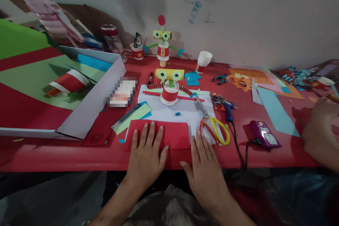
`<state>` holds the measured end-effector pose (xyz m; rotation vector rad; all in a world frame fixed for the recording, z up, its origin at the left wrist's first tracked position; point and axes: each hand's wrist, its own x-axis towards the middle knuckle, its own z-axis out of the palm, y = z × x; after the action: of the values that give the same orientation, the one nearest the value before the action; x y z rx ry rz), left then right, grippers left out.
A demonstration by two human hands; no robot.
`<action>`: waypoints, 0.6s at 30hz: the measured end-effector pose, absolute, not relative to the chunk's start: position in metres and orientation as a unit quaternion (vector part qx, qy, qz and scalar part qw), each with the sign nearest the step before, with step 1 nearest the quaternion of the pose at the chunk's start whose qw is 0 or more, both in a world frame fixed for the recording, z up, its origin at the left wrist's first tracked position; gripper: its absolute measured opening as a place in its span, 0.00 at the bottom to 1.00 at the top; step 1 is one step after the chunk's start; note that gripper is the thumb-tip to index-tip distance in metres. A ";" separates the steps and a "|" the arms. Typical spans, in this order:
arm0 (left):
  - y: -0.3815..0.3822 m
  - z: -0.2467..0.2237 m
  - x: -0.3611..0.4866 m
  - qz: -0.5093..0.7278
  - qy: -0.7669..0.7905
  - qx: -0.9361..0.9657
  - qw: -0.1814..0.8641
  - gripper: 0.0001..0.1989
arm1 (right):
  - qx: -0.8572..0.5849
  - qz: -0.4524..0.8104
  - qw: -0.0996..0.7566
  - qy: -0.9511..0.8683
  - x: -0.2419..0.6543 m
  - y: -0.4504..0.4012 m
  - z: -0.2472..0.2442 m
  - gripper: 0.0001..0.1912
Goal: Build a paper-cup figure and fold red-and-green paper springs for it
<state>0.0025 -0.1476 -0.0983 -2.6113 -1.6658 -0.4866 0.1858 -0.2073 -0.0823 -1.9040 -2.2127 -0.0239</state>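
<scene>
My left hand (147,155) lies flat, fingers slightly apart, on a folded sheet of red paper (176,136) at the table's front edge. Beside the paper's right end, my right hand (205,166) rests flat with its fingers stretched out and holds nothing. Scissors (219,130) with one red and one yellow handle lie just beyond the right fingertips. White paper (156,113) is spread behind the red sheet. On it stands a paper-cup figure (169,93) with a yellow roll, round eyes and pleated red arms. A small blue pleated piece (177,114) lies in front of the figure.
A second cup figure (163,51) stands behind. To the left is an open box (92,102) containing another cup. A glue gun (228,109) and a purple power device (265,135) trail cables at right. Another person's arm (321,130) rests at the far right.
</scene>
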 end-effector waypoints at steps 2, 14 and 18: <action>-0.149 -0.100 0.001 -0.167 -0.535 -0.828 0.002 0.30 | -0.663 0.008 0.138 -0.736 0.182 -0.197 -0.076 0.34; -0.176 -0.098 -0.014 -0.384 -0.506 -0.765 -0.101 0.15 | -0.670 0.223 0.348 -0.617 0.174 -0.145 -0.086 0.21; -0.199 -0.086 -0.011 -0.385 -0.506 -0.648 -0.419 0.07 | -0.613 0.345 0.448 -0.551 0.177 -0.147 -0.079 0.18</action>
<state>-0.0110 -0.1985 -0.0857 -2.8616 -2.2309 -1.6992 0.1775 -0.1467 -0.0792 -1.5181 -1.3645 0.8541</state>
